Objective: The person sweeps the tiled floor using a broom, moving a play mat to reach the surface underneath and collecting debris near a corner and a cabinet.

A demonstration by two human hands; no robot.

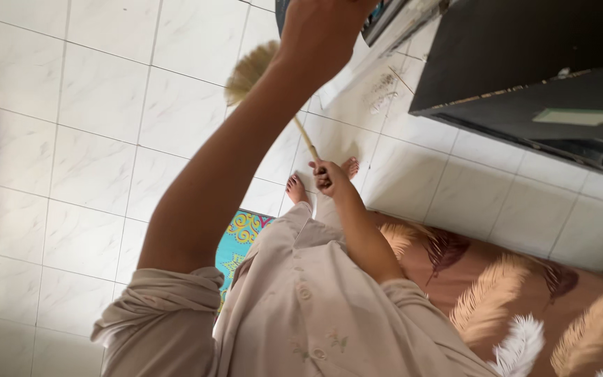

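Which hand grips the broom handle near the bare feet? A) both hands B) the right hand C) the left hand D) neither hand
B: the right hand closes around the broom handle just above the feet, while the left hand is raised toward the top of the view.

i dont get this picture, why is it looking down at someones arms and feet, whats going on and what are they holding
There is one picture, taken by a camera worn on a person's head, so it looks down along their own body to the white tiled floor. No machine is involved: just two bare hands.

The right hand is shut around the thin handle of a straw broom, whose pale bristles fan out behind the other arm. The left hand is raised near the top edge, close to the lens, so I cannot tell whether it holds anything.

Below are the person's bare feet, a beige shirt, a feather-patterned brown cloth, a turquoise mat and a dark cabinet.
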